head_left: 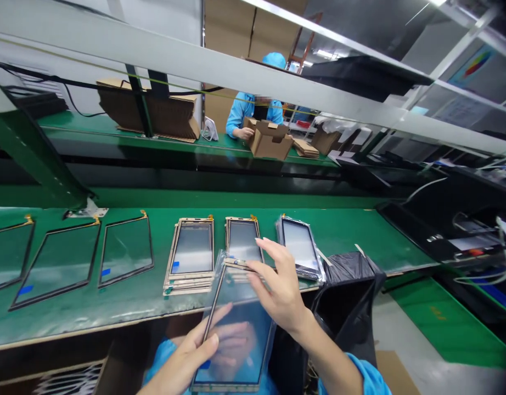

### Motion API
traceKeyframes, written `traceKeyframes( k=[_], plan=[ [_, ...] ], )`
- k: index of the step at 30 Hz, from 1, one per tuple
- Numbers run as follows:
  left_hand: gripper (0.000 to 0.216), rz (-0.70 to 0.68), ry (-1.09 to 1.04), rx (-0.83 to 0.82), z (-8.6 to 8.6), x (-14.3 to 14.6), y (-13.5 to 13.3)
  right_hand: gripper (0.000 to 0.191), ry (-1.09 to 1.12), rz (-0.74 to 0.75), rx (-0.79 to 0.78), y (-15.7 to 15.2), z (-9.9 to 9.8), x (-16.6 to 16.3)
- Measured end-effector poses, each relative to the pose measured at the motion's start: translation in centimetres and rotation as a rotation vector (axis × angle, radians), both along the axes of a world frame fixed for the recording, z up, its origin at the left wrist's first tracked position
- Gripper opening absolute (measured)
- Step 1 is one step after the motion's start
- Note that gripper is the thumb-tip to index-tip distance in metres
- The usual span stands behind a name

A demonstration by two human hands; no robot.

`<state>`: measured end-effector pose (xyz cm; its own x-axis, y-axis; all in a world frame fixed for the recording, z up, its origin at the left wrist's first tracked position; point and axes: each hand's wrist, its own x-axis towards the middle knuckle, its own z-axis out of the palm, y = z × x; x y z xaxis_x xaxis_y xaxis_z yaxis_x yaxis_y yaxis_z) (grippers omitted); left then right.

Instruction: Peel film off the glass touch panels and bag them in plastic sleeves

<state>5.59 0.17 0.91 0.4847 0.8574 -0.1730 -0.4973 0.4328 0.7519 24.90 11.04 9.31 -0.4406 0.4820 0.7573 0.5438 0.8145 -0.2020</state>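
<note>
My left hand (191, 356) holds a glass touch panel (236, 334) by its left edge, thumb on top and fingers showing beneath the glass, just in front of the green bench edge. My right hand (277, 285) rests on the panel's top end, fingers stretched and close together, pinching at a clear film there; what it grips is hard to make out. Beyond my hands a stack of similar panels (191, 255), a second panel stack (242, 238) and a bagged panel stack (300, 247) lie on the bench.
Three single panels (125, 249) lie flat at the left on the green bench (113, 299). A black bag-lined bin (347, 296) hangs at the bench's front right. Across the belt a person (253, 109) in blue handles a cardboard box (269, 140). Black equipment with cables (462, 236) stands right.
</note>
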Motion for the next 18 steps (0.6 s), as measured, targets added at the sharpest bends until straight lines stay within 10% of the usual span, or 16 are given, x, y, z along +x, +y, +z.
traceKeyframes(
  k=[11, 18],
  plan=[
    [0.056, 0.066, 0.334, 0.037, -0.4, -0.1, -0.2, 0.004, 0.006, 0.130, -0.420, 0.5, 1.9, -1.3],
    [0.053, 0.231, 0.493, -0.028, -1.8, 0.3, -0.4, 0.011, -0.012, 0.156, -0.402, 0.8, 2.6, -1.4]
  ],
)
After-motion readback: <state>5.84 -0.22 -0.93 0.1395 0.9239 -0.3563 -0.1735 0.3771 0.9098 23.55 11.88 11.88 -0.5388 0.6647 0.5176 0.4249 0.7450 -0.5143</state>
